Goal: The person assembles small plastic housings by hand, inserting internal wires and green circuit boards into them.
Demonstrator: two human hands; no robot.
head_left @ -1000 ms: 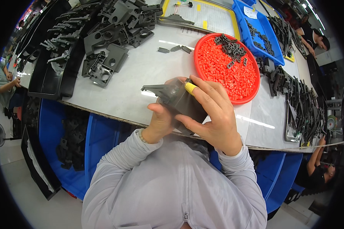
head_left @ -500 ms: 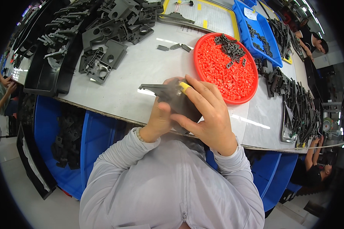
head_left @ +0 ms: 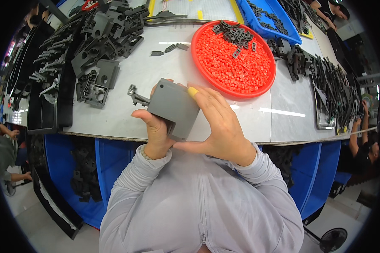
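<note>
Both my hands hold a dark grey plastic housing [head_left: 175, 105] above the near part of the table, its flat square face turned up. My left hand [head_left: 155, 137] grips it from the left and beneath, thumb raised beside the edge and most fingers hidden behind the part. Against the right side rests my right hand [head_left: 221, 126], fingers along the upper right edge and thumb at the lower corner; yellow tape wraps one fingertip. A slim grey arm-like piece [head_left: 138, 98] sticks out left from under the housing; where it joins is hidden.
Beyond my right hand stands a round red tray [head_left: 262, 92] of small red pieces with dark clips on top. Similar housings [head_left: 107, 71] lie piled at left beside a black bin [head_left: 42, 120]. A blue tray [head_left: 292, 39] and long dark parts [head_left: 335, 86] are at right.
The housing has turned so its flat face shows upward, and it sits slightly further left. My left thumb has moved off its face; my right hand has shifted to its edge.
</note>
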